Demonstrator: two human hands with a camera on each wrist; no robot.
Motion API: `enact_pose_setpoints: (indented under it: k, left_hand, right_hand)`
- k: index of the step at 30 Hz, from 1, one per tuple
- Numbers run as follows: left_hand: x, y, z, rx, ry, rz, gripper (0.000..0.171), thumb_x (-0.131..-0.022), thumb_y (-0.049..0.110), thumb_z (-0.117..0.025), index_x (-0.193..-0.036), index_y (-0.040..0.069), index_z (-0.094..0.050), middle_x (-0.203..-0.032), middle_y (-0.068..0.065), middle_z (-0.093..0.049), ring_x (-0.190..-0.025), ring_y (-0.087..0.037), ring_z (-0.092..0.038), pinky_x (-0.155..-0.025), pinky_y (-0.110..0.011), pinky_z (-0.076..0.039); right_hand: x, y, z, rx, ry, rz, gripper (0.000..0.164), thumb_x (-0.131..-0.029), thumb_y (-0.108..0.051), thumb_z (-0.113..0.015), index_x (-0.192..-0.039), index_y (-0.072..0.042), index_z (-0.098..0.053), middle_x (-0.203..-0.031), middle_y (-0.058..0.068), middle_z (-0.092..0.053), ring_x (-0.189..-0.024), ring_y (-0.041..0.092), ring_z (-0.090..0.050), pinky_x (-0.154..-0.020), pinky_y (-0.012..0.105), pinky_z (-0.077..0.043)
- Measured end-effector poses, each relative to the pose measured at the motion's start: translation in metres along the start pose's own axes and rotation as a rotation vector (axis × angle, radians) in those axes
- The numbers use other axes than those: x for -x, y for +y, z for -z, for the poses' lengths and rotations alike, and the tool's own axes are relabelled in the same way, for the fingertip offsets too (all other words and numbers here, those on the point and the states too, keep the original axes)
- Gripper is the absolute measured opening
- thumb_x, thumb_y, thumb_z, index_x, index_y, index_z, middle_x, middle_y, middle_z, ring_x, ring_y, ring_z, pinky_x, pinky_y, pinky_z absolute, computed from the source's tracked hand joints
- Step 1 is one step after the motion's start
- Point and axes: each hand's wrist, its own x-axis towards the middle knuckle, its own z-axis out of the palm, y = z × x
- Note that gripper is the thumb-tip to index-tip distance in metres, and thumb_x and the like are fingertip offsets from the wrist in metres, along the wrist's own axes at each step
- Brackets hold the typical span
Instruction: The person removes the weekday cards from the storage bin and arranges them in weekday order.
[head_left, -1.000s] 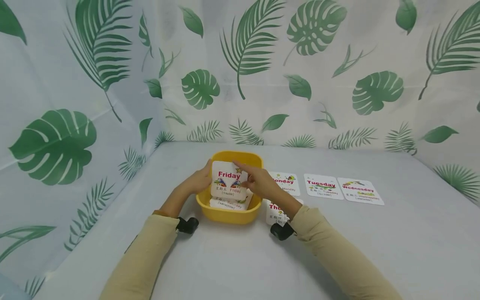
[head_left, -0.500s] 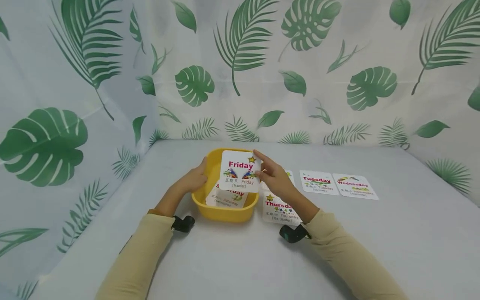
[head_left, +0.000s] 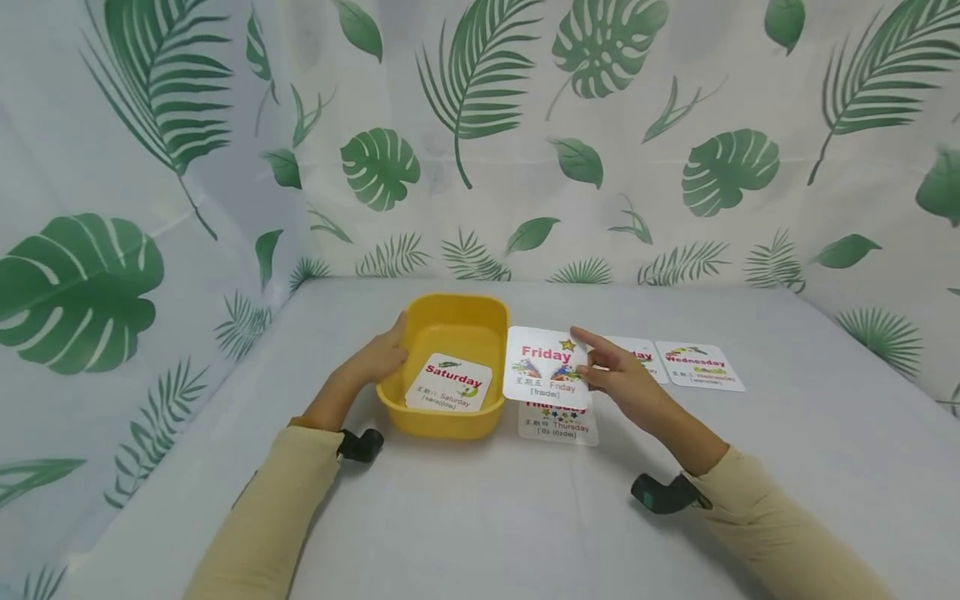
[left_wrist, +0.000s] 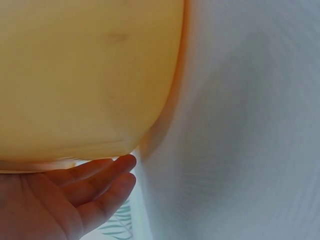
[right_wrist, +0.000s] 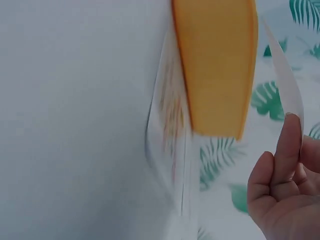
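My right hand pinches a white Friday card by its right edge; in the right wrist view the Friday card appears edge-on between thumb and fingers. It is above the table, just right of a yellow plastic basin, and overlaps the top of the Thursday card. At the basin's left side my left hand holds the rim. The left wrist view shows the left hand's fingers against the outside of the basin; the thumb is out of sight there. A Saturday card lies inside the basin.
Right of the Friday card lie a partly covered card and the Wednesday card. The white table is bounded by leaf-patterned cloth at the back and left. A black device is on the right wrist.
The Friday card has come up out of the basin and moved right, over the Thursday card, in my right hand. The Saturday card is now uncovered. My left hand stays at the basin.
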Motion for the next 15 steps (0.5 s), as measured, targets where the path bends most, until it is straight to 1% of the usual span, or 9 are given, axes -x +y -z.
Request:
enact_pose_setpoints:
  k: [2,5,8,12,15]
  left_hand:
    - [0.0,0.001,0.0,0.007,-0.002,-0.002,0.067,-0.091,0.009,-0.03,-0.146,0.008,0.009,-0.151,-0.018,-0.017,-0.058,-0.018,-0.046,-0.065,-0.026,-0.042]
    - [0.0,0.002,0.0,0.015,-0.007,0.001,0.067,-0.092,0.009,-0.03,-0.146,0.009,0.009,-0.149,-0.018,-0.022,-0.057,-0.017,-0.046,-0.064,-0.025,-0.042]
    - [0.0,0.002,-0.001,0.014,-0.008,0.017,0.066,-0.093,0.01,-0.03,-0.146,0.01,0.009,-0.147,-0.018,-0.027,-0.058,-0.018,-0.047,-0.065,-0.026,-0.043]
    - [-0.001,0.001,-0.001,-0.003,0.002,0.029,0.066,-0.093,0.01,-0.03,-0.147,0.011,0.009,-0.15,-0.017,-0.021,-0.07,-0.021,-0.053,-0.073,-0.029,-0.043]
    - [-0.001,0.001,-0.001,-0.008,0.008,0.042,0.066,-0.093,0.01,-0.03,-0.146,0.011,0.009,-0.152,-0.015,-0.014,-0.073,-0.02,-0.054,-0.075,-0.03,-0.042]
  right_hand:
    - [0.008,0.006,0.013,0.028,0.009,-0.016,0.059,-0.091,-0.011,-0.048,-0.146,-0.015,-0.025,-0.097,0.009,-0.041,-0.095,0.014,-0.049,-0.078,0.022,-0.047]
    - [0.018,0.014,0.033,0.04,0.012,-0.044,0.059,-0.092,-0.011,-0.048,-0.146,-0.013,-0.023,-0.102,0.009,-0.039,-0.095,0.008,-0.049,-0.076,0.021,-0.048]
    - [0.027,0.018,0.052,0.107,-0.008,-0.068,0.059,-0.091,-0.013,-0.05,-0.145,-0.009,-0.024,-0.102,0.01,-0.039,-0.091,0.005,-0.05,-0.074,0.021,-0.047]
    - [0.035,0.021,0.075,0.274,-0.039,-0.078,0.058,-0.09,-0.013,-0.051,-0.143,-0.004,-0.028,-0.102,0.014,-0.042,-0.085,0.007,-0.05,-0.071,0.023,-0.048]
    - [0.038,0.022,0.089,0.325,-0.046,-0.1,0.058,-0.09,-0.011,-0.05,-0.142,-0.001,-0.028,-0.104,0.016,-0.041,-0.083,0.008,-0.05,-0.071,0.023,-0.047]
